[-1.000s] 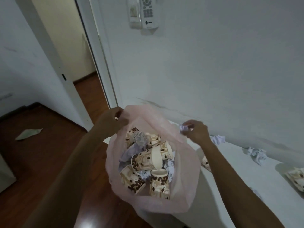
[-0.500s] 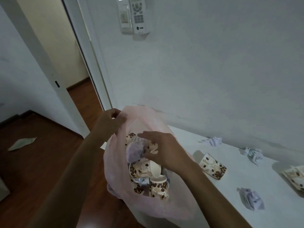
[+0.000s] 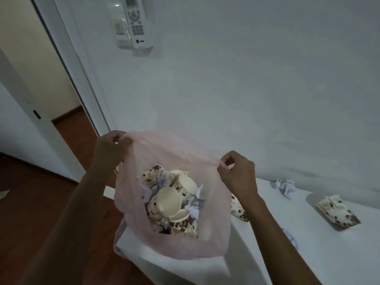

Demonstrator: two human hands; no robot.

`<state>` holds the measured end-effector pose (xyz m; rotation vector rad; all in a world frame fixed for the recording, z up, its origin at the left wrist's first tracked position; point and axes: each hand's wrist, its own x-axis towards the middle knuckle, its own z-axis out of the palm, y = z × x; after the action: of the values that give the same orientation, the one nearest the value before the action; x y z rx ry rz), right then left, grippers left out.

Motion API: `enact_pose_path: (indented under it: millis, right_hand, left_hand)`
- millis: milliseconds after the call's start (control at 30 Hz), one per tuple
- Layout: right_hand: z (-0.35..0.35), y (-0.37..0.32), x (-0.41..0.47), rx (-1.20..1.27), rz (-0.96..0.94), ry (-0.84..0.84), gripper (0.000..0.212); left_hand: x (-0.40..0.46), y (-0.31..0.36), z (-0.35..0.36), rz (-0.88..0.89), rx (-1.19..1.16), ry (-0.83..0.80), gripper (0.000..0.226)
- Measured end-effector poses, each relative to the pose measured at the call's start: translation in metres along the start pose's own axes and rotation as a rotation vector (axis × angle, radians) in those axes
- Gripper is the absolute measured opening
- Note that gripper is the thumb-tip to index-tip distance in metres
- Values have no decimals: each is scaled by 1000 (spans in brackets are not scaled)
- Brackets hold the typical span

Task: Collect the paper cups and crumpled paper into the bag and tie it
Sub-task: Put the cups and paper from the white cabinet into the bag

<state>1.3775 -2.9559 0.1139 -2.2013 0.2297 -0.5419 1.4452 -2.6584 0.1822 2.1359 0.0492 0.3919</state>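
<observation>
Bag (image 3: 172, 243) upright, mouth up, hands (image 3: 238, 173) pinching rim

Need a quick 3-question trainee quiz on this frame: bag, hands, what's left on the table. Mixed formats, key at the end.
1. True or false: both the left hand and the right hand pinch the rim of the pink plastic bag.
2. Which lies against the wall, on the white table? A) crumpled paper B) a remote C) a spoon
3. Fill in: the flattened paper cup at the far right lies ____ the bag.

Key: 1 true; 2 A; 3 outside
</observation>
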Motion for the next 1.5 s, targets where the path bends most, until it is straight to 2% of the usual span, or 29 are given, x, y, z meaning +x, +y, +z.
enact_pose_path:
  millis: [100, 167, 233, 300, 333, 433, 500, 600, 633, 700, 833, 933, 1033, 1133, 1233, 1367, 1500]
  right_hand:
    - [-11, 15, -2, 10, 43, -82, 10]
    - [-19, 28, -6, 134, 111, -154, 17]
    - [-24, 47, -9, 232, 182, -88, 15]
    - [-25, 77, -11, 105, 234, -49, 9]
    - [-26, 93, -12, -22, 257, -125, 3]
    - [-22, 124, -22, -285, 348, -477, 48]
    - [-16, 128, -31, -337, 365, -547, 60]
    - [-6, 129, -43, -355, 407, -475, 52]
    - [-6, 125, -46, -340, 445, -418, 51]
    - [-12, 114, -52, -291, 509, -253, 51]
    - [-38, 70, -60, -13, 591, 162, 57]
    - [-51, 33, -61, 236, 527, 243, 54]
    - [-54, -6, -63, 328, 411, 85, 46]
    - [-39, -29, -71, 220, 295, -103, 50]
    - [-6, -37, -74, 33, 187, -205, 53]
    - [37, -42, -62, -22, 114, -231, 63]
    - [58, -41, -49, -144, -49, -263, 72]
  left_hand:
    - [3, 1, 14, 11, -51, -53, 10]
    - [3, 2, 25, 39, -79, -107, 7]
    - [5, 3, 34, 58, -77, -156, 5]
    - [8, 2, 42, 80, -69, -202, 5]
    - [10, 2, 45, 100, -67, -229, 4]
    - [14, 3, 54, 119, -112, -332, 7]
    - [17, 7, 57, 110, -145, -390, 13]
    - [16, 11, 59, 110, -165, -461, 3]
    - [15, 11, 59, 117, -155, -470, 10]
    - [15, 10, 61, 123, -134, -467, 8]
    - [19, 6, 62, 123, -149, -447, 2]
    - [22, 3, 64, 98, -184, -436, 1]
    - [22, 4, 69, 70, -218, -433, 5]
    - [22, 6, 74, 53, -238, -453, 7]
    - [23, 7, 76, 43, -228, -510, 6]
    - [22, 6, 74, 82, -210, -595, 6]
    - [14, 6, 72, 123, -207, -607, 4]
